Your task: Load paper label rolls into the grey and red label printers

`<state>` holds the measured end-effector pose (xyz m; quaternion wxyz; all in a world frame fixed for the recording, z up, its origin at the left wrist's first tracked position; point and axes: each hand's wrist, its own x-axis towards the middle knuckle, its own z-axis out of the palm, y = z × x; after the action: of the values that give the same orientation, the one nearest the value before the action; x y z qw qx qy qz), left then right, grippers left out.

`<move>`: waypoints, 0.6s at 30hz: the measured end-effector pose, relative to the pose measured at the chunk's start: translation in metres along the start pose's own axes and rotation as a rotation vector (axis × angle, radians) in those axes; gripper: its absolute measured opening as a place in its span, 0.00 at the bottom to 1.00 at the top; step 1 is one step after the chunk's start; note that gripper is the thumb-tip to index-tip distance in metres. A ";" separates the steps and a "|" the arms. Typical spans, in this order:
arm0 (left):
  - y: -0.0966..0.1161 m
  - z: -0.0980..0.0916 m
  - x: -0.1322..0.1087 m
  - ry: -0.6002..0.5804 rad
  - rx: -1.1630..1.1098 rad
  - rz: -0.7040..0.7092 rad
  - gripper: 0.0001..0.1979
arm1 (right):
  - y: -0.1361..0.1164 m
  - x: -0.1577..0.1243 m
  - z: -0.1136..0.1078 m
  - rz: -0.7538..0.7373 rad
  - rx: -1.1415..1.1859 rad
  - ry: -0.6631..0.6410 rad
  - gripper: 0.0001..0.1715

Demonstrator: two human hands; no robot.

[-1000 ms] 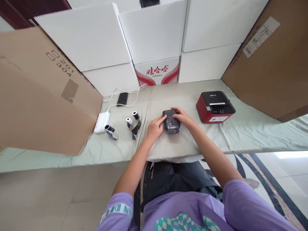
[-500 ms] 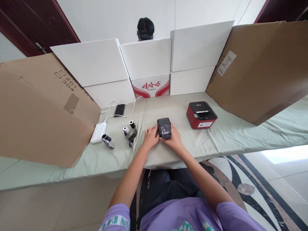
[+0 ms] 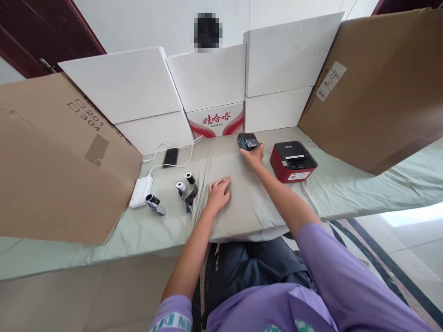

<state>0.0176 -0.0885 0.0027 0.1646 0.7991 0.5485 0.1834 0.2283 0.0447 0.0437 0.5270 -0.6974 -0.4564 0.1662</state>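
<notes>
My right hand (image 3: 254,153) reaches toward the back of the table, its fingers closed around a small black boxy device (image 3: 248,140) that looks like a portable printer, with shiny film on one face. Whether the device touches the cloth I cannot tell. Nearer the front edge, my left hand (image 3: 218,196) lies on the cloth with its fingers stretched out and nothing in it. To its left stand small paper rolls, one white (image 3: 181,187) and one dark-sided (image 3: 190,179), beside crumpled dark wrapping (image 3: 191,196). Right of my right hand sits a red and black receipt printer (image 3: 292,161).
Farther left, another wrapped roll (image 3: 155,204) leans by a white power strip (image 3: 141,191). A phone (image 3: 170,157) lies near white cables (image 3: 187,162). White boxes (image 3: 211,78) wall the back; cardboard panels (image 3: 62,166) flank the cloth-covered table (image 3: 238,221). A person's head shows behind the boxes.
My right hand has carried the black device away from me, toward the back of the table and slightly right. My left hand has let go of it and stays near the front.
</notes>
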 end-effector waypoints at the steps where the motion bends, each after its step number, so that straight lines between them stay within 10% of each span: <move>1: 0.000 0.000 0.000 -0.004 0.003 0.001 0.32 | 0.003 0.015 0.002 0.037 -0.045 0.030 0.44; 18: 0.002 -0.002 0.003 -0.027 -0.005 -0.029 0.31 | 0.035 0.095 0.003 0.148 -0.100 0.086 0.54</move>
<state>0.0192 -0.0858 0.0059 0.1767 0.7931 0.5571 0.1718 0.2922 0.1222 0.0353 0.4970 -0.7612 -0.3881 0.1515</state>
